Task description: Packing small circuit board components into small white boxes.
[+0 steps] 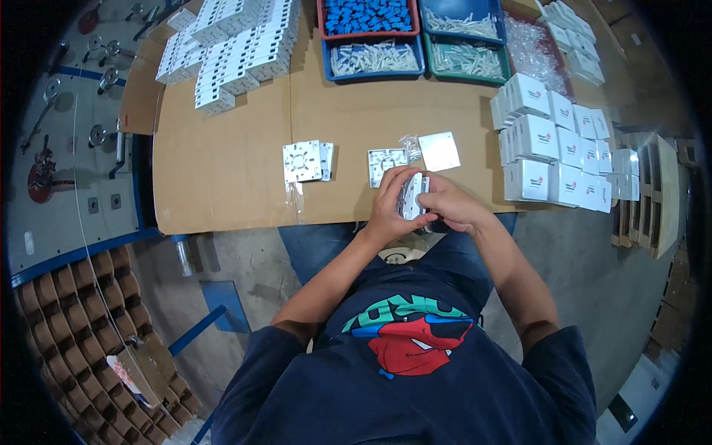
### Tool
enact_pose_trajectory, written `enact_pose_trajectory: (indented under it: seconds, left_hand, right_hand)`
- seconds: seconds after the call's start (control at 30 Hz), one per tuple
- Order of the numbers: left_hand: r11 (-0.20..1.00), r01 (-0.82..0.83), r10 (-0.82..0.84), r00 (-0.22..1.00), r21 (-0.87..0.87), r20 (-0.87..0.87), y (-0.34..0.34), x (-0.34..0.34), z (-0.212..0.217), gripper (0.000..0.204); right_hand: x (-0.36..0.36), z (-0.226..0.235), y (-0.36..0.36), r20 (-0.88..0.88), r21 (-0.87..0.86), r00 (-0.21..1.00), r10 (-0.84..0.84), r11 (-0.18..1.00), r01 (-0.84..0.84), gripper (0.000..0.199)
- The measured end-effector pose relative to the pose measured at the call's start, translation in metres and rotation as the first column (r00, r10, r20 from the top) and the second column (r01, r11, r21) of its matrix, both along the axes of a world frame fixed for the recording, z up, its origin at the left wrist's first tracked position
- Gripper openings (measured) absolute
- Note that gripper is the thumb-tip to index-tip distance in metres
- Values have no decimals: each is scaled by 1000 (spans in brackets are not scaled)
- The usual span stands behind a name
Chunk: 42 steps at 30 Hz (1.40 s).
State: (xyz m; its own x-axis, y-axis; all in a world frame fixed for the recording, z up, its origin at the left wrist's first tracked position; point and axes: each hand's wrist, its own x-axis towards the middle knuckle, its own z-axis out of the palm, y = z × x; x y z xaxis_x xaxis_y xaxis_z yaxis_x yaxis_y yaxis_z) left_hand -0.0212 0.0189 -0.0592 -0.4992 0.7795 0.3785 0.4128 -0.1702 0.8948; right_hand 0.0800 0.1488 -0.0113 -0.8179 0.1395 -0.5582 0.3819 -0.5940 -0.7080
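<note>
Between my two hands, at the table's front edge, is a small white plastic piece [412,199], seen edge-on and partly covered by fingers. My left hand [387,206] grips it from the left, fingers curled over the top and thumb below. My right hand [454,204] closes on it from the right, thumb pressed to its side. Just beyond lie a white square frame plate [386,159] with cutouts, a small clear bag [410,147] and a plain white square plate [440,151]. Further left, several white frame plates [301,162] overlap in a pile.
Stacked white boxes [530,141] stand on the right, and rows of white boxed units [241,55] at the back left. Along the back are a red bin [368,34] of blue pieces, blue bins [374,77] and a green bin [471,76] of small pale parts.
</note>
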Motion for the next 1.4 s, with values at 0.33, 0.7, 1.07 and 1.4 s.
enact_pose_trajectory:
  seconds: [0.33,0.7,1.07,1.4]
  left_hand:
    - [988,-109,53,908,113,415,10,0,-32,86]
    - [995,39,80,279,-94,957,-6,-2,-4,82]
    - [994,-58,107,449,-90,887,-5,11,11,52]
    - [993,-104,90,451,-48,888,-7,15,13,28]
  right_hand:
    - [-13,25,16,169,-62,979,117,992,-108,61]
    - [-6,14,-26,-42,757,990,134,651,-56,69]
    - [-4,9,-50,-142,793,988,-54,591,147,46]
    - [-2,2,-56,-165,953,986,1,257,159,43]
